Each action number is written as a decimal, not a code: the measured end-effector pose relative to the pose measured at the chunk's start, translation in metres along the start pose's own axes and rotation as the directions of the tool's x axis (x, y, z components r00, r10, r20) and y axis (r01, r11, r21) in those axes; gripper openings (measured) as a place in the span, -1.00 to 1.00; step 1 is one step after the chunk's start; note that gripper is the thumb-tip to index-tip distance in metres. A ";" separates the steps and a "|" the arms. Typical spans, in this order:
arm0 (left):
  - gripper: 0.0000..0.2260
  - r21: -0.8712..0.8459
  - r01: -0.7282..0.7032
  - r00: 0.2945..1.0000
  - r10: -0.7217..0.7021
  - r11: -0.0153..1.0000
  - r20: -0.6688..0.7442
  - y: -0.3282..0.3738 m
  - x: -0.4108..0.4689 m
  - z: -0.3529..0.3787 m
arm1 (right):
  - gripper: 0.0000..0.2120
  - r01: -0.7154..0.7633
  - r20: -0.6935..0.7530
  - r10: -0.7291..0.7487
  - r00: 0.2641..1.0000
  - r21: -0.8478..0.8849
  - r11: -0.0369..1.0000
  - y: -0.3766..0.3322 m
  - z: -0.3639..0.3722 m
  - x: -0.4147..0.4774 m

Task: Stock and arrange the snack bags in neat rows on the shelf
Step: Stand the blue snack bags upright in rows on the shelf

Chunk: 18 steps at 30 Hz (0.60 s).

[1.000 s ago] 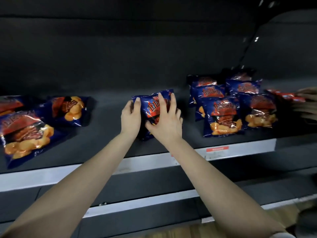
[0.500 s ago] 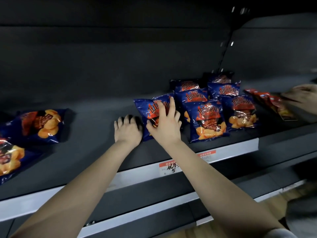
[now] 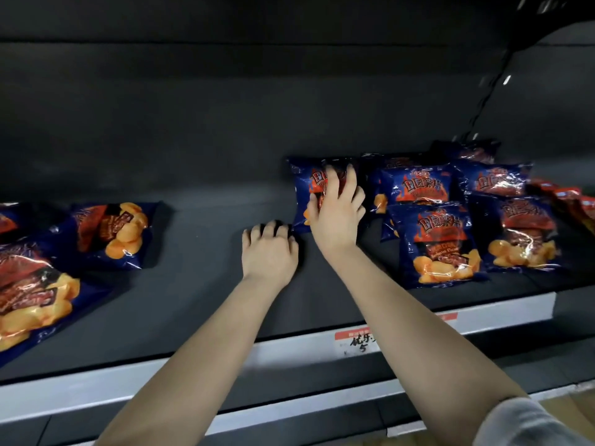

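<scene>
Toward the shelf's (image 3: 199, 239) left end, the loose bags (image 3: 112, 233) lie flat and untouched, not yet in any row. I've let my left hand (image 3: 269, 252) drop off the bag since a second ago; it now rests curled and empty on the shelf. My right hand (image 3: 336, 214) has carried the snack bag (image 3: 304, 188) rightward and presses it, fingers spread, just beside the neat group (image 3: 441, 243) at the right end. This placement looks nearly finished.
</scene>
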<state>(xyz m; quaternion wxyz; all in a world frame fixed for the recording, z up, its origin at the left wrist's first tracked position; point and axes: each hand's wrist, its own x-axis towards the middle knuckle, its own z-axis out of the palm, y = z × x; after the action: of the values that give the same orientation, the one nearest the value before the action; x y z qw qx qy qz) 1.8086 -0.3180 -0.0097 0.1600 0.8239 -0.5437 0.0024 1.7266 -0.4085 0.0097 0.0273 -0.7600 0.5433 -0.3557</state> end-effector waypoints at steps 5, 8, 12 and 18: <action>-0.62 -0.018 0.003 1.000 -0.003 1.000 0.021 0.000 0.001 0.002 | -0.43 -0.052 0.020 0.051 0.998 0.011 0.999 0.002 0.020 0.004; -0.62 -0.022 0.011 1.000 -0.010 1.000 0.024 0.001 0.002 0.002 | -0.40 -0.057 0.111 0.054 0.992 0.029 0.998 0.006 0.025 0.006; -0.60 0.003 0.018 0.999 -0.018 1.000 0.045 0.001 0.003 0.004 | -0.18 -0.035 0.183 0.037 0.982 -0.013 0.999 0.009 0.026 0.008; -0.57 0.016 0.021 0.997 -0.022 1.000 0.073 0.002 0.002 0.002 | 0.02 -0.018 0.234 0.039 0.971 -0.091 0.996 0.009 0.027 0.009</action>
<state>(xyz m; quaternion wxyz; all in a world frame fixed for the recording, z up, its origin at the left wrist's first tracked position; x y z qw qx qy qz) 1.8072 -0.3213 -0.0105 0.1337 0.8305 -0.5401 -0.0251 1.7358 -0.4291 -0.0097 0.0630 -0.7893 0.5624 -0.2380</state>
